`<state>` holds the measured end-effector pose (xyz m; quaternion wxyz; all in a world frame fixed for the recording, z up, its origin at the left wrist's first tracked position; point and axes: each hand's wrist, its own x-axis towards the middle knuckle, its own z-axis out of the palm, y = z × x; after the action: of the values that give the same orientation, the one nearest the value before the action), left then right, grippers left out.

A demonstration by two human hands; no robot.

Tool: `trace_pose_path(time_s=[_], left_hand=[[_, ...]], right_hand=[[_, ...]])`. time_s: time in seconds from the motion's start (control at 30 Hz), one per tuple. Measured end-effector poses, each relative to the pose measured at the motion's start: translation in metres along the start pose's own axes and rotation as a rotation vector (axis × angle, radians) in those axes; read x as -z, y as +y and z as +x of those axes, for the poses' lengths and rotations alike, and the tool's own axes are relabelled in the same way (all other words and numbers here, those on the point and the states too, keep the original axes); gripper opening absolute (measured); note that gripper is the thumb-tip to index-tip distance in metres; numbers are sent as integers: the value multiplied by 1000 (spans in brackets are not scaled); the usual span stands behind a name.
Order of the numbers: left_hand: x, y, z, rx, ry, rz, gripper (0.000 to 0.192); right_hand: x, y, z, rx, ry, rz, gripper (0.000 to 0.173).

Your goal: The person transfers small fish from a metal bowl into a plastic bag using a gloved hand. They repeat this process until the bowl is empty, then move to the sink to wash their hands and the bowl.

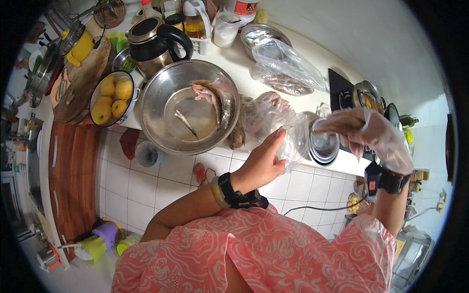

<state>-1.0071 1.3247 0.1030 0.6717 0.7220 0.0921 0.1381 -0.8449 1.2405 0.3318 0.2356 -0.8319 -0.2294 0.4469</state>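
Observation:
My left hand (pixel 262 161) is bare and has the edge of a thin clear plastic sheet or bag (pixel 293 143) between thumb and fingers. Over my right hand (pixel 362 132) is a loose transparent plastic glove; its fingers point left, above a stack of metal bowls (pixel 324 141), with nothing visible in them. Just beyond my left fingertips, fish (pixel 273 100) lie partly under clear plastic at the counter's edge. A wide stainless steel basin (pixel 161 137) holds shallow cloudy water, a small slender fish (pixel 186 123) and a larger gutted fish (pixel 209 97).
An enamel bowl of yellow fruit (pixel 111 97) and an electric kettle (pixel 157 44) flank the basin. Behind are a bag of fish (pixel 285 80), a metal bowl (pixel 265 34) and a jar of white granules (pixel 226 31). A pot (pixel 368 97) stands at right. A bucket (pixel 147 154) is on the floor.

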Motion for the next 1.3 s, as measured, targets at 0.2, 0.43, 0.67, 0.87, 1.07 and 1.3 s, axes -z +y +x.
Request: trace_pose_path(time_s=[0.2, 0.43, 0.67, 0.87, 1.07, 1.3], left_hand=[[-11, 9, 5, -92, 52, 47, 76], [-16, 12, 6, -290, 150, 171, 83], [-13, 19, 11, -406, 174, 178, 83], [-6, 25, 17, -434, 249, 198, 81], [-18, 20, 15, -347, 110, 95, 82], [-26, 14, 16, -382, 99, 75, 84]], right_hand=[[5, 55, 5, -94, -143, 104, 52], [-54, 124, 92, 248, -487, 594, 43], [-59, 141, 162, 720, -382, -204, 35], [-111, 162, 206, 370, -483, 1056, 55], [-152, 158, 215, 389, -301, 979, 53], [-160, 168, 240, 379, -209, 761, 53]])
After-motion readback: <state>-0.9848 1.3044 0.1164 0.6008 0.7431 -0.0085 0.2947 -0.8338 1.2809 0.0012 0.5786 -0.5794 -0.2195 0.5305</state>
